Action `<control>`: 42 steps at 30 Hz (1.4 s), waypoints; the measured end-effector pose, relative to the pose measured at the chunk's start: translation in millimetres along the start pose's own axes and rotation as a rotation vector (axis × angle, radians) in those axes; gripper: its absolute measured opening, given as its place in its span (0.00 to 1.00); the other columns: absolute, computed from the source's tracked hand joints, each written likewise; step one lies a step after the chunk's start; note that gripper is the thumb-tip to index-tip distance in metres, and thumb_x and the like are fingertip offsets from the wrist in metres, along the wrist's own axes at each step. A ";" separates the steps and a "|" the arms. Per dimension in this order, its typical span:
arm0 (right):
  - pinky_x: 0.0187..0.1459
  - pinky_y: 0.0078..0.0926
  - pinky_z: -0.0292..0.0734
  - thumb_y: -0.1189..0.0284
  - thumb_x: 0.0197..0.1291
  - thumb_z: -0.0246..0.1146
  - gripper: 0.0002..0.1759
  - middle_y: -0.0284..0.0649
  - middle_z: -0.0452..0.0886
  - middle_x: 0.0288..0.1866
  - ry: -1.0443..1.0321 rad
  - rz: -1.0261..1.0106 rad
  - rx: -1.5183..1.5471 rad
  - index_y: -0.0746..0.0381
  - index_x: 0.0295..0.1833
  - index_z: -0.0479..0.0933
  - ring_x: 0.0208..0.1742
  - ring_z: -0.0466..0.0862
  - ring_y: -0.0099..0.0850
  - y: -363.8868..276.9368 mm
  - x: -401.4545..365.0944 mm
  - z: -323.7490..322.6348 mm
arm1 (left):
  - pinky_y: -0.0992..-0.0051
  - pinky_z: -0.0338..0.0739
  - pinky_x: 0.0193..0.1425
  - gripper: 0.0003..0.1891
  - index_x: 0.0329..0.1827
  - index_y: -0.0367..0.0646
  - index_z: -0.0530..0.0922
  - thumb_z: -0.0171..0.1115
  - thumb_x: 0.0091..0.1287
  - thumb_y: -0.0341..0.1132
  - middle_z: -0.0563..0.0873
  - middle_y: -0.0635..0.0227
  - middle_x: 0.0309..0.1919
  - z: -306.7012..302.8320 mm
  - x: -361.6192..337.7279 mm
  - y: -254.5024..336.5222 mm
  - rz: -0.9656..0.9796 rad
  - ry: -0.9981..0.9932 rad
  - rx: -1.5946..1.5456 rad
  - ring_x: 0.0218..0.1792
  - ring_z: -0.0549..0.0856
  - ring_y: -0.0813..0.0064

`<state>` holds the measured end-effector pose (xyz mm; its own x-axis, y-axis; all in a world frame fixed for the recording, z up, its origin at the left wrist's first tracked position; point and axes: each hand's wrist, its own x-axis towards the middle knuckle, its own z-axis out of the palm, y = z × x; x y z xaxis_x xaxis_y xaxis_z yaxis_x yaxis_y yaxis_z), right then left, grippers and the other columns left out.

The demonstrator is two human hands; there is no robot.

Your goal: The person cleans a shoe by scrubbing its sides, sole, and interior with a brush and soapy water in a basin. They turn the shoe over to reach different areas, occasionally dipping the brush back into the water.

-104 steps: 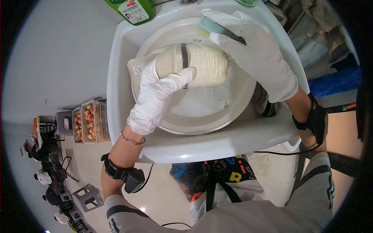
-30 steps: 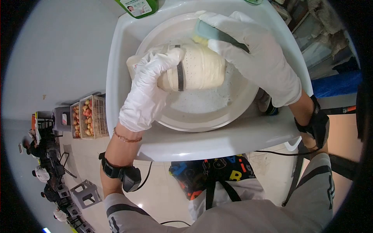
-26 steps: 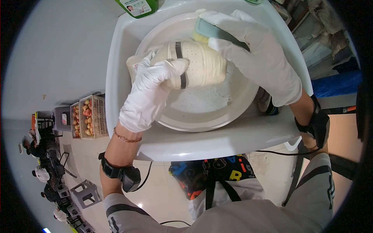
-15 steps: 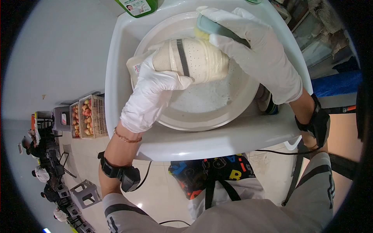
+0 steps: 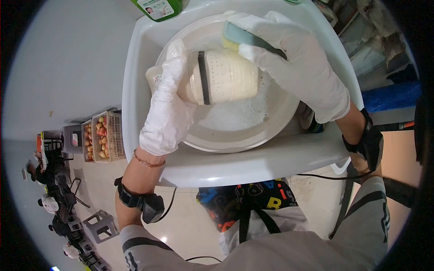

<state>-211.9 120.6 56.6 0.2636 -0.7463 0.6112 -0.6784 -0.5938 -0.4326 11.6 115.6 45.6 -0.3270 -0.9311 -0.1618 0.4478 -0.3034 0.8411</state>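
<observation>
My left hand point(image 5: 168, 101), in a wet white glove, is closed round a cream shoe point(image 5: 231, 76) with small perforations and a dark band. The shoe is tilted above a round white basin point(image 5: 235, 146), where shallow sudsy water shows. In my gloved right hand point(image 5: 300, 65) is a scrubbing brush point(image 5: 247, 35) with a pale blue-green back and a yellow underside. The brush sits at the upper right of the shoe; whether it touches cannot be made out. Part of the shoe is hidden behind my left hand.
The basin stands in a white sink point(image 5: 253, 167). At its back left corner is a green bottle point(image 5: 158, 9). A dark, shoe-like item point(image 5: 311, 119) lies right of the basin. Crates of fruit point(image 5: 106, 135), a grey stool point(image 5: 100, 228) and several people are off to the left.
The shoe has turned and shifted slightly left and down. My left hand's grip has changed, its fingers now pointing up along the shoe. The brush has moved a little left and down.
</observation>
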 end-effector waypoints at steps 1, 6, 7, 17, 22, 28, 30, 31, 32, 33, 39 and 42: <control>0.50 0.37 0.75 0.60 0.61 0.61 0.20 0.48 0.82 0.46 0.002 0.001 0.000 0.60 0.54 0.79 0.48 0.81 0.45 -0.7 -1.4 0.2 | 0.64 0.74 0.63 0.26 0.65 0.46 0.69 0.59 0.67 0.47 0.76 0.67 0.57 4.2 -0.5 1.6 0.005 0.026 0.049 0.58 0.77 0.71; 0.47 0.25 0.74 0.73 0.59 0.63 0.19 0.40 0.77 0.42 -0.029 -0.004 -0.067 0.63 0.57 0.76 0.42 0.78 0.31 -0.3 -4.1 0.4 | 0.66 0.75 0.61 0.25 0.62 0.47 0.72 0.64 0.63 0.44 0.77 0.68 0.55 -3.1 1.4 2.9 0.006 -0.026 0.226 0.56 0.77 0.73; 0.47 0.25 0.74 0.73 0.59 0.63 0.19 0.40 0.77 0.42 -0.029 -0.004 -0.067 0.63 0.57 0.76 0.42 0.78 0.31 -0.1 -3.2 0.5 | 0.66 0.75 0.60 0.24 0.61 0.47 0.72 0.65 0.62 0.42 0.78 0.68 0.55 -2.4 0.6 4.6 0.012 -0.031 0.316 0.56 0.77 0.73; 0.53 0.38 0.74 0.61 0.60 0.62 0.21 0.49 0.82 0.46 0.061 -0.065 -0.094 0.60 0.55 0.79 0.49 0.81 0.45 4.2 -3.5 3.3 | 0.71 0.77 0.56 0.21 0.55 0.40 0.75 0.67 0.58 0.34 0.81 0.67 0.47 6.5 1.1 6.8 -0.019 -0.004 0.264 0.48 0.82 0.74; 0.52 0.38 0.75 0.61 0.60 0.62 0.20 0.50 0.82 0.46 0.037 -0.024 -0.081 0.61 0.54 0.79 0.48 0.81 0.45 2.0 -3.4 0.0 | 0.72 0.77 0.56 0.22 0.55 0.38 0.75 0.66 0.57 0.26 0.83 0.66 0.47 -5.3 5.2 1.6 0.015 -0.147 0.223 0.47 0.82 0.74; 0.50 0.37 0.76 0.61 0.60 0.61 0.20 0.50 0.82 0.46 0.043 -0.015 0.030 0.62 0.54 0.79 0.46 0.82 0.46 4.6 -2.3 -1.9 | 0.74 0.77 0.56 0.24 0.56 0.38 0.75 0.66 0.54 0.20 0.83 0.66 0.48 2.5 -0.7 3.6 0.023 -0.212 0.260 0.49 0.83 0.75; 0.49 0.35 0.76 0.61 0.59 0.62 0.21 0.49 0.82 0.45 0.024 -0.046 -0.064 0.62 0.54 0.79 0.46 0.82 0.45 9.6 -2.3 -1.6 | 0.74 0.77 0.57 0.28 0.58 0.38 0.74 0.68 0.52 0.18 0.83 0.66 0.49 1.9 -1.0 3.4 -0.019 -0.185 0.211 0.49 0.82 0.75; 0.49 0.35 0.76 0.61 0.59 0.62 0.21 0.49 0.82 0.45 0.024 -0.047 -0.063 0.62 0.54 0.79 0.46 0.82 0.45 10.9 -1.6 -0.8 | 0.74 0.77 0.59 0.31 0.60 0.38 0.73 0.69 0.50 0.15 0.83 0.66 0.50 1.5 -1.2 3.0 -0.060 -0.157 0.163 0.50 0.82 0.75; 0.49 0.35 0.76 0.61 0.59 0.62 0.21 0.49 0.82 0.45 0.064 -0.092 -0.068 0.62 0.54 0.79 0.46 0.82 0.45 12.2 -0.5 -0.2 | 0.74 0.77 0.59 0.31 0.60 0.38 0.73 0.69 0.50 0.15 0.83 0.66 0.50 0.9 -0.7 2.2 -0.059 -0.157 0.162 0.50 0.82 0.75; 0.50 0.35 0.76 0.61 0.58 0.63 0.22 0.48 0.83 0.45 0.104 -0.138 -0.072 0.61 0.54 0.79 0.46 0.82 0.45 12.5 0.3 0.3 | 0.74 0.77 0.59 0.31 0.60 0.38 0.73 0.69 0.49 0.15 0.82 0.67 0.50 0.0 -0.1 0.8 -0.054 -0.160 0.184 0.50 0.82 0.75; 0.50 0.36 0.76 0.62 0.57 0.64 0.22 0.48 0.82 0.45 -0.045 -0.021 -0.023 0.59 0.56 0.78 0.46 0.82 0.44 0.4 2.9 -6.9 | 0.75 0.77 0.58 0.30 0.59 0.41 0.74 0.70 0.50 0.16 0.82 0.69 0.51 -5.8 7.4 -4.4 0.013 -0.218 0.383 0.51 0.82 0.76; 0.50 0.36 0.77 0.63 0.57 0.64 0.21 0.46 0.83 0.44 -0.032 -0.149 -0.032 0.57 0.56 0.79 0.46 0.82 0.43 -6.1 6.8 -10.8 | 0.75 0.77 0.58 0.29 0.57 0.41 0.75 0.70 0.49 0.16 0.82 0.69 0.51 1.7 4.4 -2.3 -0.019 -0.234 0.447 0.51 0.81 0.78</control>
<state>-213.4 122.4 70.6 0.3843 -0.6606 0.6449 -0.6516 -0.6889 -0.3174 7.7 112.6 43.9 -0.5323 -0.8404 -0.1025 0.0563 -0.1559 0.9862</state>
